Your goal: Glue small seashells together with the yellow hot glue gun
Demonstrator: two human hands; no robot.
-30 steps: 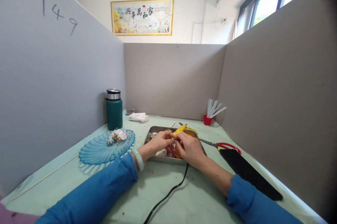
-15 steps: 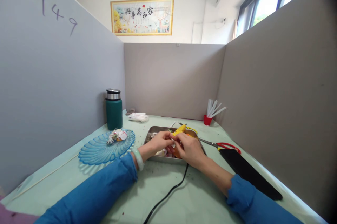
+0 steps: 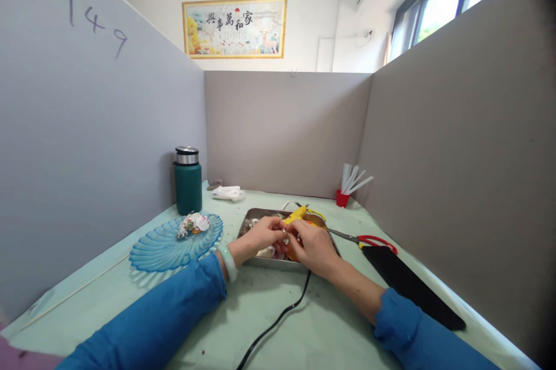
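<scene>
My left hand [image 3: 259,237] and my right hand [image 3: 311,244] meet over a metal tray [image 3: 252,217], fingertips pinched together on a small pale piece [image 3: 285,235] that I cannot make out clearly. Both hands are closed. A yellow glue gun [image 3: 296,215] lies in the tray just behind my fingers, and its black cord [image 3: 278,320] runs toward me across the table. Small shells lie in the tray under my hands, partly hidden.
A blue shell-shaped glass plate [image 3: 167,246] with a few shells sits at the left. Behind it stands a green flask [image 3: 188,180]. Red-handled scissors [image 3: 365,238], a black flat case [image 3: 408,285] and a red cup of white sticks [image 3: 343,198] are on the right. Grey partitions enclose the table.
Nothing but a slight shift of my fingertips over the tray; the hands stay together in the same place.
</scene>
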